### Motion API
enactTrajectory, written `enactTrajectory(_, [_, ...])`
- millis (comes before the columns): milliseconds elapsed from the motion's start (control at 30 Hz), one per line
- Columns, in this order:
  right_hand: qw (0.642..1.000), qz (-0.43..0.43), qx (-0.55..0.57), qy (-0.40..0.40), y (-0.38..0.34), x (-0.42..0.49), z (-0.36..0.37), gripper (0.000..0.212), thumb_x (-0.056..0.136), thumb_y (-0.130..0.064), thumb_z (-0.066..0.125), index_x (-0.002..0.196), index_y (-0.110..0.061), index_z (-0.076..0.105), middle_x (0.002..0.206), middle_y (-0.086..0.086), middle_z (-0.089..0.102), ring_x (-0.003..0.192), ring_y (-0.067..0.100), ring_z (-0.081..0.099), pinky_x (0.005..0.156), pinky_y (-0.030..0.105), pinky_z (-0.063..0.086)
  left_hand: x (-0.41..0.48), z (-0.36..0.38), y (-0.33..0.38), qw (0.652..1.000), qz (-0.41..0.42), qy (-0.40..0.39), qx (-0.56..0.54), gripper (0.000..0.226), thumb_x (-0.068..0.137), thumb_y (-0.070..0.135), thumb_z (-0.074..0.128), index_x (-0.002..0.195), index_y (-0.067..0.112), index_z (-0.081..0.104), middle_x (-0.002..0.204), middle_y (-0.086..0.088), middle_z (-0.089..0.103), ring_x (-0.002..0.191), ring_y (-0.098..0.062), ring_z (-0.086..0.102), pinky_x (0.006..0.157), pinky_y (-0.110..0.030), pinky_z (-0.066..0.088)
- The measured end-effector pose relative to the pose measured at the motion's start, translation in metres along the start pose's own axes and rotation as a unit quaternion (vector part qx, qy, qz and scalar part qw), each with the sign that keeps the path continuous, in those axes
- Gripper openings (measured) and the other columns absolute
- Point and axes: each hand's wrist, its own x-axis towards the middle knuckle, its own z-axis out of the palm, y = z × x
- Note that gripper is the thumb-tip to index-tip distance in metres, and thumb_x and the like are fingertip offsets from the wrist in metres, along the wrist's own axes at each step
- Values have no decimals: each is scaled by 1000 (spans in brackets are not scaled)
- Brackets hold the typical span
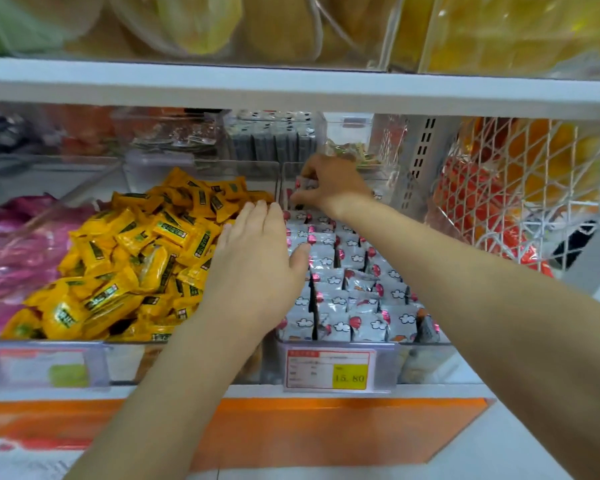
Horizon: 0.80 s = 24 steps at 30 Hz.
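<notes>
Right hand (329, 183) is at the far end of the clear plastic bin (426, 353), fingers curled, pinching a small silver-white foil snack packet (303, 187) held upright. Left hand (257, 261) lies flat, fingers straight, on the left edge of the standing packet rows (347, 299). The packet sits just behind the last row, so the right hand is nearer.

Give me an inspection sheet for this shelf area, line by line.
Surface: white shop shelf carrying clear plastic bins.
Job's things: silver cloud-and-balloon-print packets standing in rows in the right one.
Clutter: yellow wrapped packets heaped in the left one; pink bags beside.
Grippers: left hand flat, fingers straight, at the bins' divide; right hand pinches one silver packet at the back.
Cables: nothing seen.
Surroundings: white wire basket of orange packs at right; red-and-yellow price tag below.
</notes>
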Motion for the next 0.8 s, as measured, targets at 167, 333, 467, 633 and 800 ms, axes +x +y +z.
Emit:
enactTrajectory(167, [999,-9,-1,-34,2,0,11,21,90,-27,59,107,-13,59,106,4,64,95,21,59,87,37,50,1,10,-2,998,-2,32,-62,65,93,38,40,147,11,15,155,-6,17,143,-21,9,115,-34,9])
enactTrajectory(333, [984,-39,-149,-88,7,6,14,32,97,-22,37,114,-23,64,128,3,57,127,28,38,106,48,32,1,13,-2,995,-8,35,-94,66,93,38,42,147,13,13,155,-3,15,143,-19,7,114,-34,9])
enactTrajectory(467, [986,-46,-144,-69,5,17,7,33,97,-19,38,105,-20,70,125,6,57,125,29,42,105,49,36,1,11,-2,994,-10,22,-108,67,93,38,43,147,13,12,155,-3,17,143,-20,7,114,-36,10])
enactTrajectory(633, [991,-42,-125,5,7,33,9,25,94,-10,47,109,-11,67,118,8,63,111,23,58,99,38,46,0,10,-1,992,-9,18,-125,67,93,36,44,147,12,12,151,-4,22,141,-21,12,114,-38,16])
enactTrajectory(800, [960,-14,-278,15,5,39,26,19,93,-17,54,105,-10,67,116,11,59,127,32,40,93,41,48,0,10,-1,991,-9,22,-133,67,93,36,45,147,12,13,148,-4,25,140,-22,14,113,-38,18])
